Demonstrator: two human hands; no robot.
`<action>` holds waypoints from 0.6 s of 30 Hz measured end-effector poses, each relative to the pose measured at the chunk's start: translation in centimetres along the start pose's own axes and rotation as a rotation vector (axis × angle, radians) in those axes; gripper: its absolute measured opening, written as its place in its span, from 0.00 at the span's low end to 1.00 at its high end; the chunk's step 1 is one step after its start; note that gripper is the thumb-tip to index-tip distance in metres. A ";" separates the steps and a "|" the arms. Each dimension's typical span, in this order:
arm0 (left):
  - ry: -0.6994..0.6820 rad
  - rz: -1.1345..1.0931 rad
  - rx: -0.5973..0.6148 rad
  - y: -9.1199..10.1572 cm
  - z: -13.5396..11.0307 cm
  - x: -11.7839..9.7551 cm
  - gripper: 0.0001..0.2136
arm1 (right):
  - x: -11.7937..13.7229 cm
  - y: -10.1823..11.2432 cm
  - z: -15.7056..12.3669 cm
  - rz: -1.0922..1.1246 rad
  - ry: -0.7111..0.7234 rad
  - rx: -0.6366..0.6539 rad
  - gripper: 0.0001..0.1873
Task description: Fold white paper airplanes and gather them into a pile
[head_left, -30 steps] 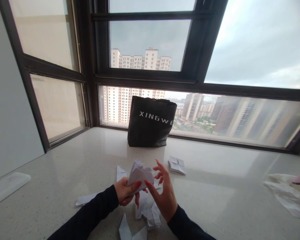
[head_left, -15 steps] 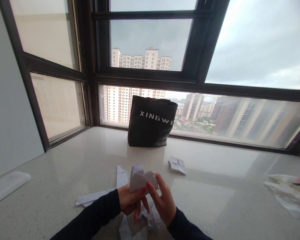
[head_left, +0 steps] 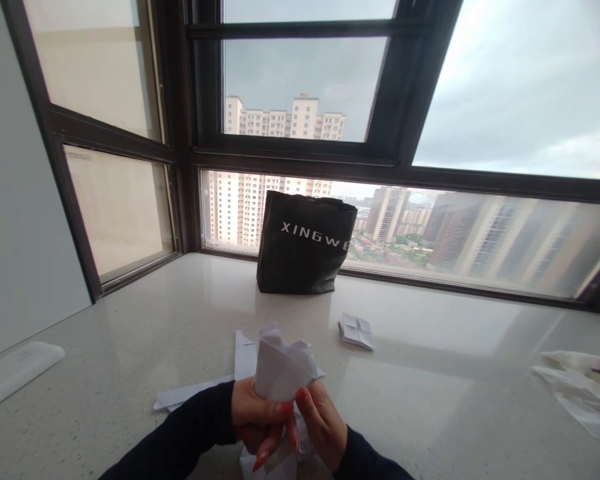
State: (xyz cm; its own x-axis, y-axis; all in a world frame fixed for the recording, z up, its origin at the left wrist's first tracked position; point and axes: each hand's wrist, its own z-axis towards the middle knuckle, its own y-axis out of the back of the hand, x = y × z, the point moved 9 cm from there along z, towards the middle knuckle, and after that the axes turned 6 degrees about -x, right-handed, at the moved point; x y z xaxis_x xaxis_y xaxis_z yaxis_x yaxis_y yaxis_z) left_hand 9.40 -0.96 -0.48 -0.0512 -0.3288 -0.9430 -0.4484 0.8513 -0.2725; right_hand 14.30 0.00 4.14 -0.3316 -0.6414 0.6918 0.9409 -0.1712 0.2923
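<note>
A folded piece of white paper (head_left: 284, 365) stands up between my two hands, its top edge notched and uneven. My left hand (head_left: 260, 413) grips its lower left part, the thumb lying across the front. At the lower right corner, my right hand (head_left: 323, 417) pinches the paper between thumb and fingers. Beneath my hands lie more folded white papers (head_left: 267, 463), partly hidden by my fingers. Folded paper strips (head_left: 190, 395) lie beside my left forearm, and another strip (head_left: 245, 353) sits just behind my left hand.
A small square of folded paper (head_left: 356, 331) rests on the white speckled counter (head_left: 430, 373). A black bag (head_left: 305, 257) stands by the window. At the left edge is a white flat object (head_left: 23, 373); at the right lies a crumpled white plastic bag (head_left: 575, 390).
My right hand has slid down from the paper's upper right edge to its lower right corner. More of the paper's front now shows. The left hand keeps its hold.
</note>
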 end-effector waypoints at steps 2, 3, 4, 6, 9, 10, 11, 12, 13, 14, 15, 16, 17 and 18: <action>0.000 -0.004 0.025 -0.2 0.1 0.1 0.18 | -0.1 -0.5 -0.1 0.009 -0.003 0.073 0.25; 0.002 -0.017 0.030 -0.3 0.1 0.1 0.19 | -0.2 -0.5 -0.1 0.010 -0.011 0.075 0.25; 0.001 -0.031 0.027 -0.2 0.2 0.2 0.19 | -0.4 -0.5 -0.2 0.013 -0.021 0.077 0.25; -0.008 -0.049 0.008 0.1 0.4 0.2 0.21 | -0.7 -0.6 -0.3 0.033 -0.046 0.079 0.24; -0.015 -0.036 -0.013 0.6 0.6 0.2 0.22 | -1.0 -0.3 0.1 0.081 -0.094 0.032 0.20; -0.007 -0.024 -0.018 0.8 0.7 0.3 0.22 | -1.0 -0.1 0.4 0.097 -0.110 0.009 0.20; 0.008 -0.008 -0.022 0.9 0.8 0.5 0.22 | -1.0 0.2 0.7 0.109 -0.132 -0.016 0.22; 0.030 0.017 -0.021 1.0 0.9 0.8 0.22 | -1.1 0.5 1.0 0.115 -0.159 -0.029 0.24; 0.053 0.045 -0.019 1.0 0.9 1.1 0.22 | -1.2 0.8 1.3 0.112 -0.192 -0.025 0.25; 0.082 0.077 -0.019 1.0 1.0 1.6 0.23 | -1.3 0.9 1.6 0.103 -0.228 0.002 0.25; 0.115 0.116 -0.020 1.0 1.0 2.2 0.23 | -1.3 0.9 1.8 0.090 -0.264 0.056 0.22; 0.137 0.157 -0.027 1.0 1.0 2.8 0.23 | -1.2 0.8 1.9 0.079 -0.294 0.127 0.18; 0.117 0.184 -0.048 1.0 1.1 3.0 0.22 | -1.0 0.6 1.9 0.067 -0.319 0.210 0.14; 0.085 0.207 -0.080 1.2 1.3 3.2 0.21 | -0.8 0.5 1.7 0.058 -0.339 0.292 0.11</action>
State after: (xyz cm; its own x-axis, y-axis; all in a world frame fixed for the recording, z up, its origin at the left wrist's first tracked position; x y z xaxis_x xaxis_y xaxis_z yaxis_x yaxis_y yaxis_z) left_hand 9.83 -0.50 -4.07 -0.2230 -0.1871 -0.9567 -0.4895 0.8702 -0.0560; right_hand 14.93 1.66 4.85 -0.3283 -0.3537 0.8758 0.9158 0.1079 0.3869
